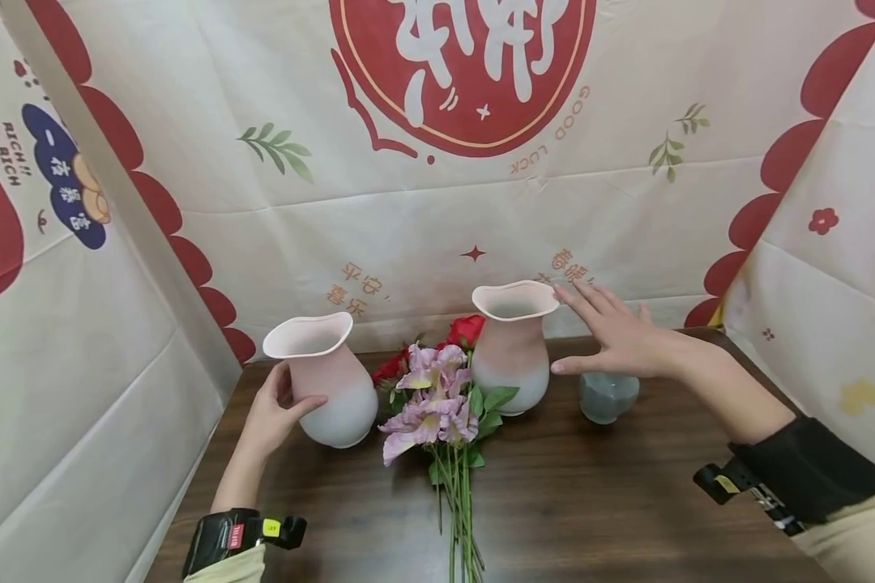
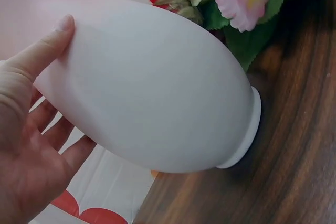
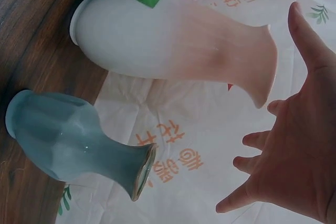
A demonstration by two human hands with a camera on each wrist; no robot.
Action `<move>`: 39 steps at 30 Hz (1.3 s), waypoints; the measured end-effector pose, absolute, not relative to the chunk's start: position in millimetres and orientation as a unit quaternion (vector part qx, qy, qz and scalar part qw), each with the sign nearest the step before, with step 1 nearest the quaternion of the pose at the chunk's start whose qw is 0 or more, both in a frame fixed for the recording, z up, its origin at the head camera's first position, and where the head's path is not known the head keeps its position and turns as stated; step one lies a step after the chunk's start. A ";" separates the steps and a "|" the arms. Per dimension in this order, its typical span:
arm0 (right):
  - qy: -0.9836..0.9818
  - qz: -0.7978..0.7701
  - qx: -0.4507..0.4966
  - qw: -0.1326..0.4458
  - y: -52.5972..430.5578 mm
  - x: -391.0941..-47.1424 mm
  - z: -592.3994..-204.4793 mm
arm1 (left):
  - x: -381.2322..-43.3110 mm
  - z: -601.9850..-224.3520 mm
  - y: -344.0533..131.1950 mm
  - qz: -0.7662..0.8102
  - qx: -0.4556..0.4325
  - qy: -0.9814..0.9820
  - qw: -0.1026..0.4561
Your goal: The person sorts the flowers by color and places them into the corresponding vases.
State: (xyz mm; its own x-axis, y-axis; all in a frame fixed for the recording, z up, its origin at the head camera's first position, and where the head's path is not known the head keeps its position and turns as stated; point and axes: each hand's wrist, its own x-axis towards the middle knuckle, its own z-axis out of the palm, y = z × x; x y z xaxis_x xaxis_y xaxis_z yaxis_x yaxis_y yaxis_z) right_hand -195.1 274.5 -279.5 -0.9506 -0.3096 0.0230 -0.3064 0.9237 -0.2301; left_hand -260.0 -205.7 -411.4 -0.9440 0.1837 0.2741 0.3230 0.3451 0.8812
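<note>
A pink-to-white vase (image 1: pixel 339 405) with a wavy rim stands at the left of the table. My left hand (image 1: pixel 268 417) holds it at the neck, thumb on the near side and the other fingers behind, as the left wrist view shows. A matching vase (image 1: pixel 509 368) stands upright right of centre. Beside its rim is my right hand (image 1: pixel 623 340), fingers spread and holding nothing; the right wrist view shows a gap between hand and vase. Between the two vases lie purple flowers (image 1: pixel 437 397) and red flowers (image 1: pixel 467 330), their green stems (image 1: pixel 461 510) pointing toward me.
A small blue-green vase (image 3: pixel 58 135) with a flared mouth stands under my right hand, partly hidden in the head view. The dark wooden table (image 1: pixel 591 502) is walled at the back and both sides by printed white cloth (image 1: pixel 408 219).
</note>
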 end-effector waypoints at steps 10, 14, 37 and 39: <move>0.966 -0.155 -0.194 -0.074 254.3 -188.9 -265.5 | -257.1 -400.4 -204.6 -0.558 -0.138 -0.816 0.050; 0.951 -0.202 -0.206 -0.109 242.3 -179.3 -259.6 | -269.1 -416.3 -210.4 -0.563 -0.138 -0.813 0.056; 0.866 -0.368 -0.329 -0.080 181.0 -147.2 -314.0 | -276.1 -418.9 -210.4 -0.574 -0.155 -0.801 0.076; 0.859 -0.388 -0.329 -0.066 179.2 -148.9 -323.0 | -276.2 -420.1 -210.7 -0.576 -0.155 -0.799 0.077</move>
